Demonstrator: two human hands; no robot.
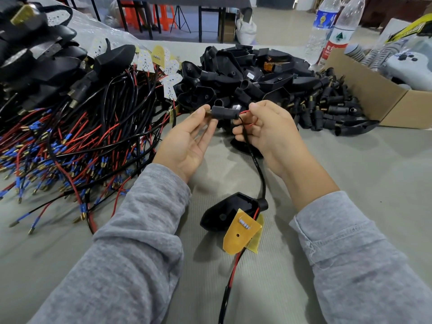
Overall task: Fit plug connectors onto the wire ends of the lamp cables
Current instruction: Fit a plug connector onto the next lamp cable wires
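My grey table (350, 183) carries a tangle of red and black cables (70, 141), a heap of black housings (245, 73), a cardboard box (374, 97), two bottles (327, 31).

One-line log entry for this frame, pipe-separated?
step: threading wires into plug | left hand: pinching black plug | right hand: pinching red wire | lamp housing: on table

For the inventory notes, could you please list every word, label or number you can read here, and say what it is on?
"农夫", partly cut off, in white on the red label of the nearer water bottle.
Blue label on the farther water bottle: a yellow emblem, wording too blurred to read.
White sticker on one black housing in the pile: too small to read.
Print on the black cable: illegible.
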